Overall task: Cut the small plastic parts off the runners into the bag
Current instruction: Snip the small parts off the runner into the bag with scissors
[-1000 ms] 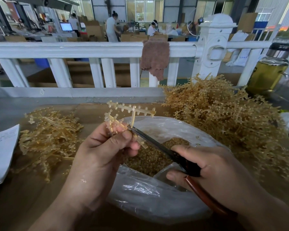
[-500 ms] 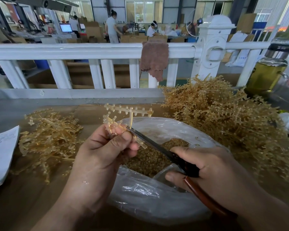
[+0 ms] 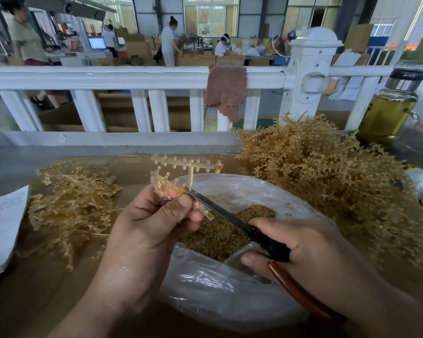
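Note:
My left hand (image 3: 147, 225) pinches an amber plastic runner (image 3: 186, 164) with small parts on its branches, held over the open clear plastic bag (image 3: 220, 293). The bag holds a heap of cut amber parts (image 3: 220, 235). My right hand (image 3: 300, 250) grips scissors (image 3: 230, 215) with brown handles; the dark blades point up-left and their tip meets the runner beside my left fingertips. Whether the blades are apart cannot be made out.
A big pile of uncut runners (image 3: 327, 176) lies at the right, a smaller pile of runners (image 3: 71, 203) at the left. White paper (image 3: 0, 225) is at the left edge. A white railing (image 3: 132, 79) with a hanging cloth (image 3: 225, 91) and a bottle (image 3: 391, 103) stand behind.
Both hands, the runner and the scissors have stayed in almost the same place; the runner has shifted only slightly.

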The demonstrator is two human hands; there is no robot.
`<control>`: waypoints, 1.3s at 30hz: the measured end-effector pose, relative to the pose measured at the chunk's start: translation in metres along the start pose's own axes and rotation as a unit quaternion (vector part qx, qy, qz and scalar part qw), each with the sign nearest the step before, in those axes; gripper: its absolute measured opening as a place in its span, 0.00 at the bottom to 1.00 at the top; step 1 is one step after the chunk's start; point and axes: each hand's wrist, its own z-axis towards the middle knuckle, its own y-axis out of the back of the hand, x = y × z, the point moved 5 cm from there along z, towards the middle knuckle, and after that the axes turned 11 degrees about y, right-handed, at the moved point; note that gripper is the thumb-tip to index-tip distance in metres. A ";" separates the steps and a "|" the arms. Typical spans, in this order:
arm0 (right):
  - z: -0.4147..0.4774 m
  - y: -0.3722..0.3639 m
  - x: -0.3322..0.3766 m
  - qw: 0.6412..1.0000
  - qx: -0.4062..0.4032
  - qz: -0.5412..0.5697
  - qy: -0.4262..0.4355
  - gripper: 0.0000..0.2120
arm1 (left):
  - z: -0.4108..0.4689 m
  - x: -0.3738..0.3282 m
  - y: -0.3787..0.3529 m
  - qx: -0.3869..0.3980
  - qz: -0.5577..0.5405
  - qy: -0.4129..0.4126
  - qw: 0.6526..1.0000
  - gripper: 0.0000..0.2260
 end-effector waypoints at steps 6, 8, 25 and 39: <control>0.000 0.000 -0.001 1.000 0.000 0.001 0.002 0.29 | 0.001 0.000 0.000 0.007 -0.005 0.009 1.000 0.16; -0.001 0.000 -0.002 1.000 -0.003 0.002 0.008 0.28 | 0.001 0.000 -0.001 0.008 -0.005 0.008 1.000 0.16; -0.004 -0.003 -0.005 0.999 0.012 0.024 0.018 0.23 | 0.001 -0.001 -0.002 -0.017 -0.008 -0.009 1.000 0.08; -0.002 -0.003 -0.006 0.999 0.018 0.037 0.017 0.22 | 0.001 -0.002 -0.002 -0.012 -0.017 -0.007 1.000 0.06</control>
